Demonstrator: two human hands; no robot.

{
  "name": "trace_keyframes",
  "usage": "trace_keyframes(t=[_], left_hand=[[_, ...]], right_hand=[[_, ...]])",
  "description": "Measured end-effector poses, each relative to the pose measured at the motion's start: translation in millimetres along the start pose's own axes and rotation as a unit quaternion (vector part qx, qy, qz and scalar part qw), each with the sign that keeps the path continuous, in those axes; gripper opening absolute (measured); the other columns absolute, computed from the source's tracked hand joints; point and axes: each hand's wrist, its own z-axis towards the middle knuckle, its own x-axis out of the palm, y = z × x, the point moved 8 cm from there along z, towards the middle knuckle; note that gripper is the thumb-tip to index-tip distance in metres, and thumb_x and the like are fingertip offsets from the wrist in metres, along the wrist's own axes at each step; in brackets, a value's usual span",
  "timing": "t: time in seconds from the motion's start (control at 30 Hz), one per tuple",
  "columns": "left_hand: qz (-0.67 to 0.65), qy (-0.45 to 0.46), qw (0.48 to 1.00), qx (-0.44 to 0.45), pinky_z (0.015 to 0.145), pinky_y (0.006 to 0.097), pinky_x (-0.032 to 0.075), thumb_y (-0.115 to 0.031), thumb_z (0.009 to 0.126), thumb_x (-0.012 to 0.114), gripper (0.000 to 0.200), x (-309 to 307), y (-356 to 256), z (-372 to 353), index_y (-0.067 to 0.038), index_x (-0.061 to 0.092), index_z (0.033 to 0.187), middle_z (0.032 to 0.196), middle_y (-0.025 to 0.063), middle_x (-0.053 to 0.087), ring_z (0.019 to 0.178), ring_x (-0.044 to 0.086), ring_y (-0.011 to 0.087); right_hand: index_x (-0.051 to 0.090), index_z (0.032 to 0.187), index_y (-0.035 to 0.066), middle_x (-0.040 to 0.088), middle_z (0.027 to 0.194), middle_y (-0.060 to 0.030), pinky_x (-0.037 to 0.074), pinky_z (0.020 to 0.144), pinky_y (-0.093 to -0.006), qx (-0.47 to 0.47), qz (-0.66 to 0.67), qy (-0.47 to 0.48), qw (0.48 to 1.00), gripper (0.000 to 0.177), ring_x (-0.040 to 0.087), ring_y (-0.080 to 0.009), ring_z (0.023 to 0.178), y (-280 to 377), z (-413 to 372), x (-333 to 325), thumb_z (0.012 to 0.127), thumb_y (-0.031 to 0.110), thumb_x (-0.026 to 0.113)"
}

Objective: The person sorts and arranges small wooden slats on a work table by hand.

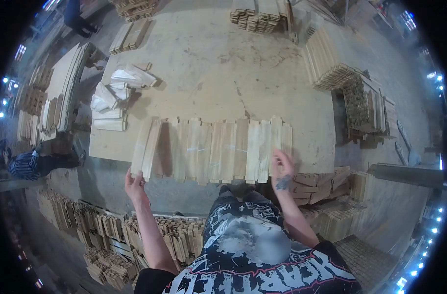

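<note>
A row of short wooden boards lies side by side along the near edge of the table, their ends uneven. At the row's left end, my left hand pinches the near end of a pale wooden board, which sits raised and tilted beside the others. My right hand, with a dark mark near the wrist, rests against the boards at the right end. Its fingers are slightly curled and apart, with nothing seen gripped between them.
Crumpled white wrapping lies at the table's left over some boards. Stacked boards stand at the right and far edge. Bundled wood covers the floor around me. A person in a striped top is at the left.
</note>
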Motion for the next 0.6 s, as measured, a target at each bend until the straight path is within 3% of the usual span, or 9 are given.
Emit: trace_keyframes(t=[0.1,0.2,0.3,0.33,0.4,0.5,0.6], left_hand=[[0.004,0.035,0.999,0.016,0.068,0.0244,0.049,0.002,0.091,0.072,0.048,47.3,5.8,-46.1,-0.004,0.06,0.137,0.096,0.0014,0.066,0.081,0.061,0.0096],[0.025,0.133,0.991,0.017,0.07,0.0242,0.05,0.003,0.092,0.07,0.045,134.5,16.0,-122.6,-0.005,0.06,0.135,0.095,-0.0001,0.066,0.081,0.062,0.0095],[-0.01,0.234,0.971,-0.039,0.07,0.0271,0.053,0.002,0.092,0.069,0.047,219.1,52.6,-205.8,-0.005,0.055,0.137,0.094,0.0021,0.065,0.081,0.063,0.0115],[-0.003,0.286,0.956,-0.063,0.072,0.0285,0.055,0.001,0.093,0.069,0.049,239.9,73.3,-230.7,-0.005,0.052,0.139,0.098,0.0043,0.066,0.083,0.064,0.0127],[0.049,0.36,0.931,-0.012,0.075,0.0302,0.057,-0.001,0.095,0.068,0.051,279.9,87.7,-276.2,-0.004,0.046,0.141,0.107,0.0085,0.065,0.086,0.067,0.015],[0.083,0.48,0.867,-0.102,0.072,0.0252,0.054,-0.002,0.095,0.069,0.057,305.5,128.3,-315.6,-0.004,0.04,0.144,0.108,0.008,0.06,0.088,0.066,0.0134],[0.146,0.515,0.838,-0.104,0.073,0.0259,0.055,-0.006,0.096,0.069,0.045,297.2,141.7,-325.1,-0.002,0.051,0.137,0.103,0.0066,0.065,0.083,0.067,0.0126]], right_hand=[[0.065,0.132,0.005,0.068,0.113,-0.0074,0.054,0.083,-0.0303,0.042,0.066,0.177,0.981,0.033,0.064,-0.0152,0.101,24.9,-10.6,51.4,0.1,0.012,0.063],[0.058,0.137,0.004,0.067,0.106,-0.0078,0.052,0.086,-0.0323,0.125,0.252,0.234,0.931,0.043,0.062,-0.015,0.101,35.4,-21.8,83.2,0.101,0.027,0.065],[0.052,0.14,0.005,0.067,0.112,-0.009,0.052,0.089,-0.0335,0.225,0.328,0.157,0.904,0.052,0.062,-0.0159,0.106,3.4,-14.4,68.1,0.099,0.032,0.069],[0.053,0.138,0.006,0.067,0.12,-0.0119,0.052,0.093,-0.0351,0.301,0.306,0.074,0.9,0.051,0.063,-0.0181,0.11,-16.5,-14.1,49.9,0.095,0.025,0.073],[0.054,0.136,0.005,0.067,0.122,-0.0126,0.052,0.094,-0.0357,0.314,0.293,0.034,0.903,0.051,0.063,-0.0194,0.11,-32.6,1.6,7.7,0.092,0.02,0.075],[0.055,0.133,0.003,0.067,0.122,-0.0127,0.052,0.096,-0.0359,0.301,0.23,0.009,0.926,0.051,0.065,-0.0212,0.109,-87.0,20.8,-56.8,0.089,0.013,0.077],[0.054,0.133,0.0,0.067,0.123,-0.0136,0.052,0.095,-0.0367,0.236,0.133,0.077,0.96,0.054,0.065,-0.0223,0.11,-124.6,36.4,-105.1,0.087,0.014,0.078]])
